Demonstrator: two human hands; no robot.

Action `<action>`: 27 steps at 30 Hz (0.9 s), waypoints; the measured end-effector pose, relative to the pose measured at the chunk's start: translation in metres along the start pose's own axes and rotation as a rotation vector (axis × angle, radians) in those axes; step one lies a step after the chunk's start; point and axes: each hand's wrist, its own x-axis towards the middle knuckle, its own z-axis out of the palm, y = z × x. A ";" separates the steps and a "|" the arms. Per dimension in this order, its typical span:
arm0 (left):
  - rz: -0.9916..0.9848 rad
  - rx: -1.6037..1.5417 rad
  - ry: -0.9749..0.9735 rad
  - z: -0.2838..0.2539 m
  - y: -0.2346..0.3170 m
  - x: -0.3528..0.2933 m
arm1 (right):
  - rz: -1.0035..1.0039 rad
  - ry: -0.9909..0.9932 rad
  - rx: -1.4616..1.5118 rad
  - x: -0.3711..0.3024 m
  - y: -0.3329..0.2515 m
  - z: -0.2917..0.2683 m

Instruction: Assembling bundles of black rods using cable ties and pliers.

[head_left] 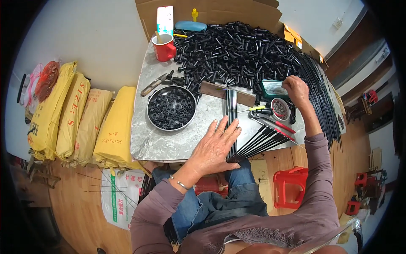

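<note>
Slim dark rods (231, 106) with a pale sheen lie side by side on the counter (146, 146) — a narrow, flat row, nearly parallel, far ends at a brown bar (210, 89), partly covered lower down by the left hand (216, 146). The shallow green box (275, 96) sits right of the bar — open, pale inside, by the right hand's (297, 89) fingertips.

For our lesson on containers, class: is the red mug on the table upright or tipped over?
Upright. The red mug has its open rim facing up, and a thin stick pokes out of the top.
</note>
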 end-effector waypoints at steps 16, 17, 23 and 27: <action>-0.048 -0.003 -0.028 -0.003 0.001 0.005 | -0.120 -0.024 0.439 -0.001 -0.098 0.021; -0.045 -0.003 -0.034 -0.003 0.001 0.005 | -0.110 -0.014 0.435 -0.002 -0.096 0.020; -0.083 -0.021 -0.059 -0.008 0.003 0.006 | 0.101 0.097 0.488 -0.008 -0.059 0.013; -0.088 0.024 -0.117 -0.010 0.008 0.013 | 0.040 0.108 0.496 -0.014 -0.049 0.018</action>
